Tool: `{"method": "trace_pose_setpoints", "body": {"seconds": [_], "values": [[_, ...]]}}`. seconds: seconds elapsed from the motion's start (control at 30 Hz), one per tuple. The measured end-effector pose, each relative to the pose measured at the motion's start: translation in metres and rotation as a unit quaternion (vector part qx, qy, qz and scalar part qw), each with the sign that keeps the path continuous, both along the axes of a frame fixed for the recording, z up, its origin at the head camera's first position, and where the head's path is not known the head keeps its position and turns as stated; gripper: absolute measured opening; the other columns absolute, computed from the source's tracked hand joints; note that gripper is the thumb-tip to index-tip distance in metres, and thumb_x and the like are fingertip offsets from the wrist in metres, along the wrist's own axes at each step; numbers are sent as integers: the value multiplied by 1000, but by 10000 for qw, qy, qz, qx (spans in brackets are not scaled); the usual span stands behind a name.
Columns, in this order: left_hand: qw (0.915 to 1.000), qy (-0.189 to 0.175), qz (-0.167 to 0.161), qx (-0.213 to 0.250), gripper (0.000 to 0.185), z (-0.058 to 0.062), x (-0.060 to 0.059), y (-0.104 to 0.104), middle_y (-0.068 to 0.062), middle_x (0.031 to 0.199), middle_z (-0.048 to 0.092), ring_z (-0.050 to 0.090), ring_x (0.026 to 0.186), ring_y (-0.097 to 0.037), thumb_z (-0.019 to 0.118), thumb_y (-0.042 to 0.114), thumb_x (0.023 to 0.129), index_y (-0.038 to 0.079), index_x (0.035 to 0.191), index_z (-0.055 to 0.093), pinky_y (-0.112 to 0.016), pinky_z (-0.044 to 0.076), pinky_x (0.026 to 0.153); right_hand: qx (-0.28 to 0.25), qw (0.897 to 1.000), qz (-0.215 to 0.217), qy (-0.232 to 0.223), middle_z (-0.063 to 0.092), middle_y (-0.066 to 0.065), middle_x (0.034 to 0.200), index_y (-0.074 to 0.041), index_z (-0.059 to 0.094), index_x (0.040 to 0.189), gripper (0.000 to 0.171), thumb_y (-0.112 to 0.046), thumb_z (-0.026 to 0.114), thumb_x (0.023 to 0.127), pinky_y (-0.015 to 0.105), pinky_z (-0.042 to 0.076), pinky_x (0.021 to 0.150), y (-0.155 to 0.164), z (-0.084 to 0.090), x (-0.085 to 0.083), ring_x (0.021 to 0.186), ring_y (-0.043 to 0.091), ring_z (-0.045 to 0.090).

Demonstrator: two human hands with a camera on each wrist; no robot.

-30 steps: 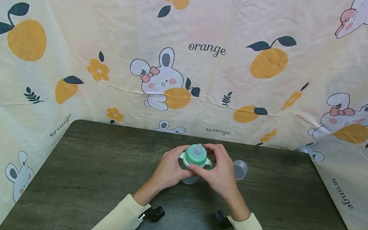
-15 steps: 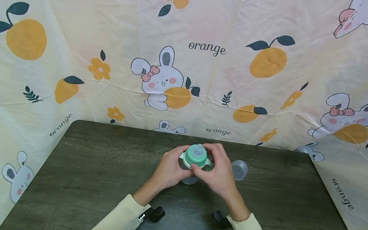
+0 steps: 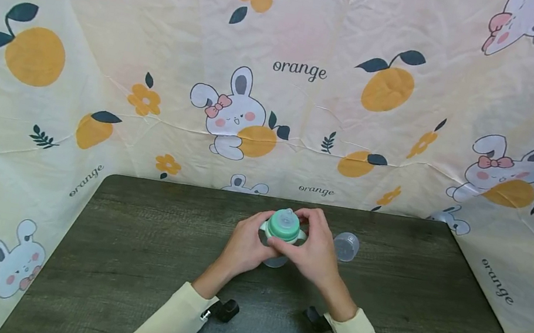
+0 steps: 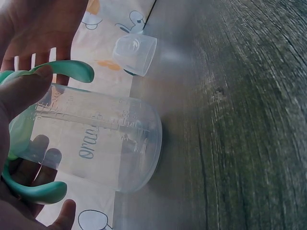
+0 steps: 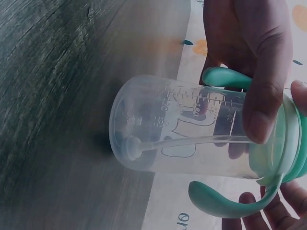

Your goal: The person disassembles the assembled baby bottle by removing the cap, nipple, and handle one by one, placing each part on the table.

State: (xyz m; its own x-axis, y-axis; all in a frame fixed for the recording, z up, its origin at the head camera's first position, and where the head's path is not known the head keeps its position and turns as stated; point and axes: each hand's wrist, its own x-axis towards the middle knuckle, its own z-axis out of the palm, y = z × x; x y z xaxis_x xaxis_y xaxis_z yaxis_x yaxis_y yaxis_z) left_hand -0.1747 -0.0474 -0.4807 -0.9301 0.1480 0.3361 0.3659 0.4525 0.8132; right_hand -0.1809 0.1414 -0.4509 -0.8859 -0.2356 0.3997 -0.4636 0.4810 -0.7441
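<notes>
A clear baby bottle [image 3: 275,260] with a green collar [image 3: 284,226], green side handles and an inner straw stands on the dark table [image 3: 136,239], held between both hands. My left hand [image 3: 247,243] grips its left side; the clear body [image 4: 103,143] and a green handle [image 4: 72,69] show in the left wrist view. My right hand [image 3: 316,250] curls its fingers round the green collar and top. The right wrist view shows the bottle [image 5: 187,134] with its straw [image 5: 192,141] and my thumb [image 5: 266,91] across it.
A clear plastic cap [image 3: 346,246] lies on the table just right of my right hand, also seen as a clear cap [image 4: 135,55] in the left wrist view. A printed cloth backdrop [image 3: 283,74] with rabbits and oranges surrounds the table on three sides.
My right hand has shifted slightly round the green collar, with its wrist moving a little left. The bottle stays where it was.
</notes>
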Motion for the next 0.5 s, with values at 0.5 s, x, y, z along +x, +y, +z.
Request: {"method": "trace_pose_setpoints", "body": {"seconds": [0.5], "values": [[9999,-154,25,-50,70,2,0,0,-16,142,70,68,130,-36,96,18,87,2,147,65,-59,54,107,105,9993,363,76,61,10,130,-9,63,145,67,-21,91,86,55,54,96,2,-2,0,114,28,62]]}}
